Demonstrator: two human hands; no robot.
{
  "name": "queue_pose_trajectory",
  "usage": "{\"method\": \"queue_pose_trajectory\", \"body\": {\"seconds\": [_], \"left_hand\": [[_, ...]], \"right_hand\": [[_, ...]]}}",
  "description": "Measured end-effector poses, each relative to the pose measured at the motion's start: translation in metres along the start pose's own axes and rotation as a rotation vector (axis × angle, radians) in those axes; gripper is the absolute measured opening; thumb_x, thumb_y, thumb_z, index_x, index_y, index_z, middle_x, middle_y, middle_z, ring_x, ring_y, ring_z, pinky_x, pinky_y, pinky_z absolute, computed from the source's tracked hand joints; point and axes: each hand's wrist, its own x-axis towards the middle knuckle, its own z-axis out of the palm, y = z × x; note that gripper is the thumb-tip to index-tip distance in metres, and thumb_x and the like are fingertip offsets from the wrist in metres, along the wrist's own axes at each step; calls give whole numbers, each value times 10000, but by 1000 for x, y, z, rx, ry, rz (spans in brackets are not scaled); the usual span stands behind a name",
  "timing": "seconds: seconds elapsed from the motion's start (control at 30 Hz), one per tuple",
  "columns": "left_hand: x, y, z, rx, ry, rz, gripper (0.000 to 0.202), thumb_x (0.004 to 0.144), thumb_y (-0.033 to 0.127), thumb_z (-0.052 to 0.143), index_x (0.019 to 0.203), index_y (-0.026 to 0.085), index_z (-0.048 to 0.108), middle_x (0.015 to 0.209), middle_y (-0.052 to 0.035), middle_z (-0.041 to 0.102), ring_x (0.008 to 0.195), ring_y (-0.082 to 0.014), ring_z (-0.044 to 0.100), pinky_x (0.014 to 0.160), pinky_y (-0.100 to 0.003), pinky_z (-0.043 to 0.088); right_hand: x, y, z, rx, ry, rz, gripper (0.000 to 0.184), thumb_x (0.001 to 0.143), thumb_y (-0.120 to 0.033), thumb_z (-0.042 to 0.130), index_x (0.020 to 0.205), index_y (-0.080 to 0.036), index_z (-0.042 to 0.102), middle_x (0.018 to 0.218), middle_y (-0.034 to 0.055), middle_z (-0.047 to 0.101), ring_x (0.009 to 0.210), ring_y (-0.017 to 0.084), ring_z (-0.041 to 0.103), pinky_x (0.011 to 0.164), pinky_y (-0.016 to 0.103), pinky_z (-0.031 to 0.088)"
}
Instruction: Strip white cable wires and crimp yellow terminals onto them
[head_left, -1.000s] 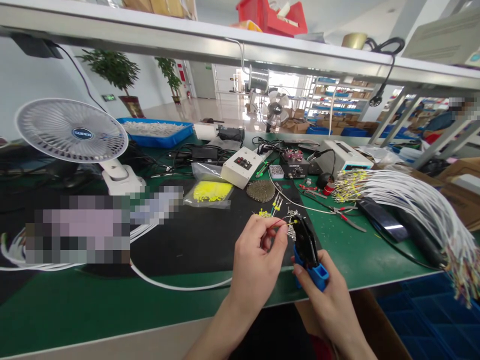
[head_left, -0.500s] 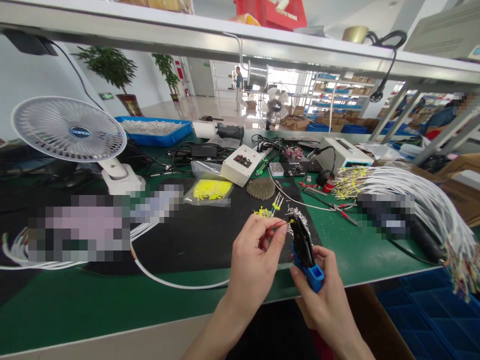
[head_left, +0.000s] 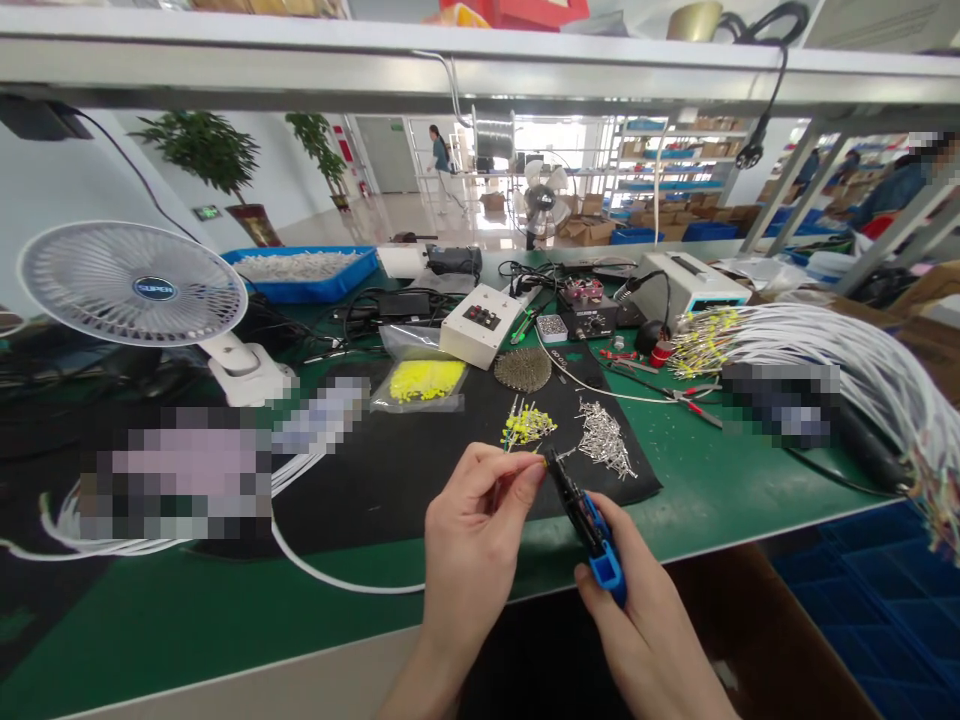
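My left hand (head_left: 476, 530) is closed in a pinch on a thin wire, mostly hidden by the fingertips. The fingertips are right beside the jaws of the crimping pliers (head_left: 581, 510); I cannot tell whether the wire's end sits inside them. Those pliers have a black head and blue handles, and my right hand (head_left: 637, 600) is wrapped around the handles. A white cable (head_left: 337, 580) curves from the left toward my left wrist. Just beyond the hands lie a pile of yellow-sleeved terminals (head_left: 531, 425) and a heap of bare metal terminals (head_left: 606, 440).
A bag of yellow sleeves (head_left: 427, 380), a round metal disc (head_left: 523, 370) and a white switch box (head_left: 480, 325) lie farther back. At left stands a fan (head_left: 135, 285). Red-handled pliers (head_left: 694, 400) and a thick white cable bundle (head_left: 840, 360) are at right. A shelf (head_left: 375, 70) spans overhead.
Both hands and the pliers have shifted left, and the pliers' head has turned. The wire between fingers and jaws showed before and is now mostly hidden. The metal terminals are more exposed.
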Motion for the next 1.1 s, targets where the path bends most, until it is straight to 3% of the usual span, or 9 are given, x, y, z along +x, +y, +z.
{"method": "queue_pose_trajectory", "body": {"seconds": [0.33,0.77,0.97,1.1], "left_hand": [[-7,-3,-7,-40,13,-21,80,913,311,750,962,267,795,872,21,607,766,-88,570,638,-186,436],[-10,-7,-12,-8,15,-43,128,895,310,773,1013,271,801,873,19,593,745,-84,571,611,-188,440],[-11,3,-5,89,51,-1,100,903,321,753,973,269,802,835,32,597,650,-61,540,552,-172,418],[-9,3,1,162,73,24,185,894,413,746,993,266,798,861,30,633,651,-73,569,560,-172,445]], "right_hand": [[4,3,12,-26,79,-79,672,839,-60,480,1440,-351,406,1342,31,568,1250,239,550,1049,416,471],[3,12,21,-156,137,-156,592,839,-91,492,1407,-251,443,1264,114,591,1175,299,591,975,515,537],[7,17,21,-104,167,-153,617,795,-71,515,1384,-250,470,1237,96,630,1151,286,637,975,468,542],[16,15,15,-49,132,-152,661,728,-29,536,1345,-264,498,1220,70,655,1144,270,657,961,402,544]]}}
